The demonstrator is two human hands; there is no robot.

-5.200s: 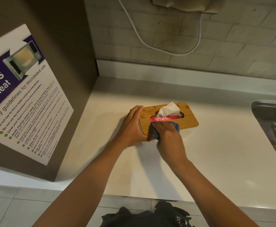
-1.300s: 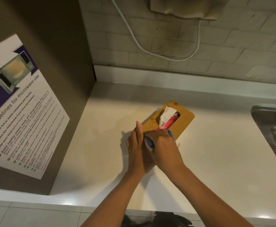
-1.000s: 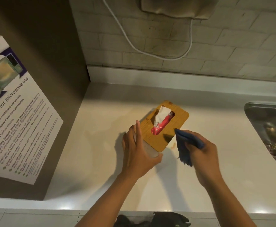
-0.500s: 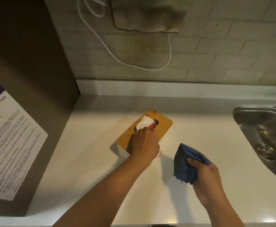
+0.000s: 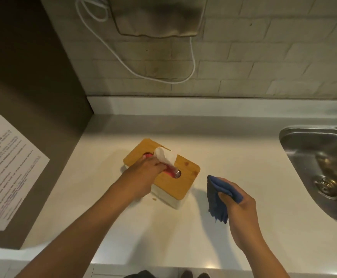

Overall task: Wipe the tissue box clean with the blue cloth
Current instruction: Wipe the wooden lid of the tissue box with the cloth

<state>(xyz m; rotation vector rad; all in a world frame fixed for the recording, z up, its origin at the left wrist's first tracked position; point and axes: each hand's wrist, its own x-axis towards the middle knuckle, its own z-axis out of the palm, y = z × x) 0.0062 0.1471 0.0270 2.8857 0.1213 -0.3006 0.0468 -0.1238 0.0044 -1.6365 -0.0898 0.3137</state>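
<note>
The tissue box, white with a wooden lid, lies diagonally in the middle of the white counter. A white tissue sticks up from the lid's slot, with red packaging showing beneath it. My left hand rests on the lid and pinches the tissue at the slot. My right hand hovers to the right of the box, apart from it, gripping the bunched blue cloth.
A steel sink is set into the counter at the right. A dark cabinet side with a microwave safety poster stands at the left. A white cable and a grey cloth hang on the tiled wall behind.
My right hand left the box with the cloth and moved right. The box turned on the counter. My left hand went from the box's end to the tissue at the slot.
</note>
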